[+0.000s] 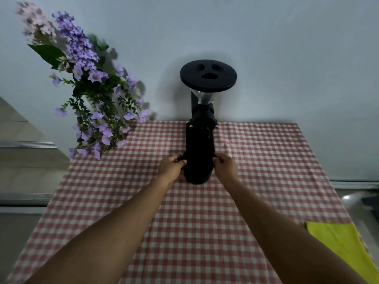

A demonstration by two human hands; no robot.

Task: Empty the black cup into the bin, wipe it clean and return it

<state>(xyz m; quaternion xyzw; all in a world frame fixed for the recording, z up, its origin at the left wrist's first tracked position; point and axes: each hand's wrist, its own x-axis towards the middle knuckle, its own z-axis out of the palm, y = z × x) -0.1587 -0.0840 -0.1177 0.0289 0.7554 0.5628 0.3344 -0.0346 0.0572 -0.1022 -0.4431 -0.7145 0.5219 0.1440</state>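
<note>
The black cup [198, 171] stands at the foot of a tall black coffee grinder [202, 128] near the back of the table. My left hand [171, 167] grips the cup's left side near its rim. My right hand [225, 163] holds the right side at the same height. Both forearms reach straight forward over the tablecloth. The cup's inside is hidden, and its dark body merges with the grinder behind it.
A red-and-white checked cloth [205, 232] covers the table. A vase of purple flowers [94, 95] stands at the back left. A yellow cloth [340, 242] lies at the right front edge. A white wall rises behind the grinder.
</note>
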